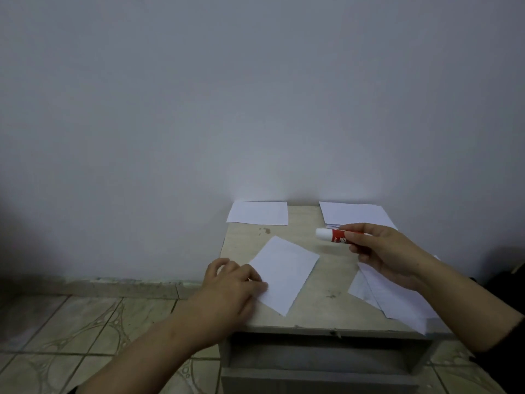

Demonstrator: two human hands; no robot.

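On the table (pixel 335 277), at frame centre, the left hand (pixel 230 285) presses with relaxed fingers the corner of a thin, probably floppy paper sheet (pixel 285 273); the right hand (pixel 389 254) grips a light glue stick (pixel 331 236).

Grey wall (pixel 255 95), patterned tile floor (pixel 71 334), sm. wood cabinet (pixel 332 271), dim light

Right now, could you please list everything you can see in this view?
wall: 1, greyish, behind
floor tiles: many, beige, left
table: 1, pale, against the wall
glue stick: 1, red, white cap, above the table
middle sheet: 1, white, table centre
far-left sheet: 1, white, back edge
far-right papers: count unclear, white, back right
near-right papers: several, white, front right
left hand: 1, rests on middle sheet's corner
right hand: 1, grips the glue stick
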